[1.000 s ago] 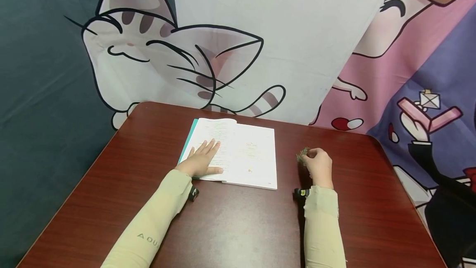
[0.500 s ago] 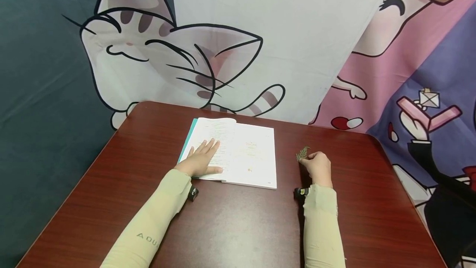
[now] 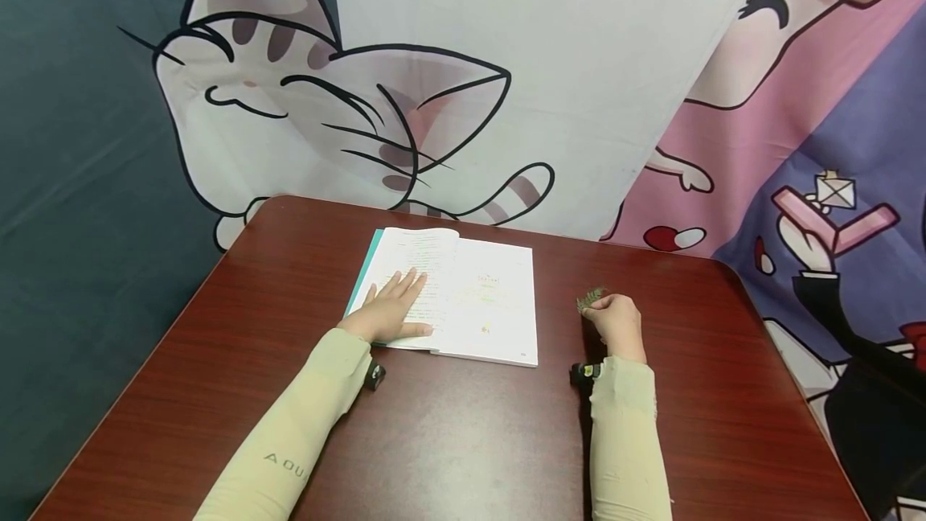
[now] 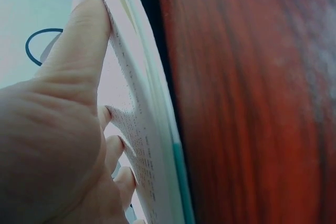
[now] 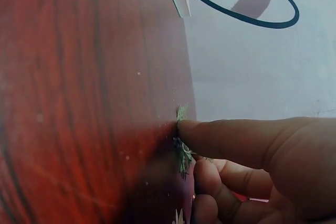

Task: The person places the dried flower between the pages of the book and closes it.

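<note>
An open book (image 3: 492, 304) with white pages and a teal cover edge lies on the table. My left hand (image 3: 388, 313) rests flat on its left page, fingers spread and straight. In the left wrist view, the thumb (image 4: 86, 40) presses along the printed page (image 4: 131, 114) near the lower edge. To the right of the book, my right hand (image 3: 617, 324) pinches a small green fern sprig (image 3: 589, 298) between thumb and fingers, close over the table. The right wrist view shows the fern leaf (image 5: 184, 158) at the thumb tip, partly hidden by the fingers.
The dark red wooden table (image 3: 463, 449) ends at a back edge just beyond the book. Behind it hangs a cloth backdrop (image 3: 579, 47) printed with a cartoon cat. Tiny pale specks dot the tabletop near the right hand.
The fern sprig's tip has tilted and turned slightly in my right hand, which has shifted a little to the left. My left hand stays on the page.
</note>
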### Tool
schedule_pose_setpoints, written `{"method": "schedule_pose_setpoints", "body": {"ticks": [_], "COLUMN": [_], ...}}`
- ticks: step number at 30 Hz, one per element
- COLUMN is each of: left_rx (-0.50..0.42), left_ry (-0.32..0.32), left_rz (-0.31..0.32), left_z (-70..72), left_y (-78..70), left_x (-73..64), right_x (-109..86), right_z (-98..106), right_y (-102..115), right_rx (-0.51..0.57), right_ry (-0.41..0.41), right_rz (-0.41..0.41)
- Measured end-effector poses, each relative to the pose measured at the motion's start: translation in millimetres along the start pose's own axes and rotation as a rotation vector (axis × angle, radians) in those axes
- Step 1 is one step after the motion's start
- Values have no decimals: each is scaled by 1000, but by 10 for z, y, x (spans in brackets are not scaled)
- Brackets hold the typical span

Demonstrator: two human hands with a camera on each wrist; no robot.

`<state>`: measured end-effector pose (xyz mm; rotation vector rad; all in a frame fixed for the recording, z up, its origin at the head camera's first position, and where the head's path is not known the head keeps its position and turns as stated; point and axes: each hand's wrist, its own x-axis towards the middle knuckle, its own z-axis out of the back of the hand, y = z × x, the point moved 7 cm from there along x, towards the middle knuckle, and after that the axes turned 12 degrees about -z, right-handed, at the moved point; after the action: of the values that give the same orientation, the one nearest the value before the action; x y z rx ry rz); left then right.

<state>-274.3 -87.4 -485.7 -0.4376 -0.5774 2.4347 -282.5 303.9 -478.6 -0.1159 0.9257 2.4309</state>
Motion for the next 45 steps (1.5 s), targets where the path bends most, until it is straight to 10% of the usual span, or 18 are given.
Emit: {"method": "schedule_pose_setpoints", "body": {"ticks": [31, 45], "left_rx": [0, 9], "left_ry": [2, 12], "left_rz": [-7, -1], "left_z": [-29, -24], "left_y": [38, 30], "left_x": [0, 4], "right_x": [-102, -273], "right_z": [138, 41], "right_y": [214, 498], "right_rx": [161, 303], "right_ry": [-186, -137], "right_rz": [173, 281]}}
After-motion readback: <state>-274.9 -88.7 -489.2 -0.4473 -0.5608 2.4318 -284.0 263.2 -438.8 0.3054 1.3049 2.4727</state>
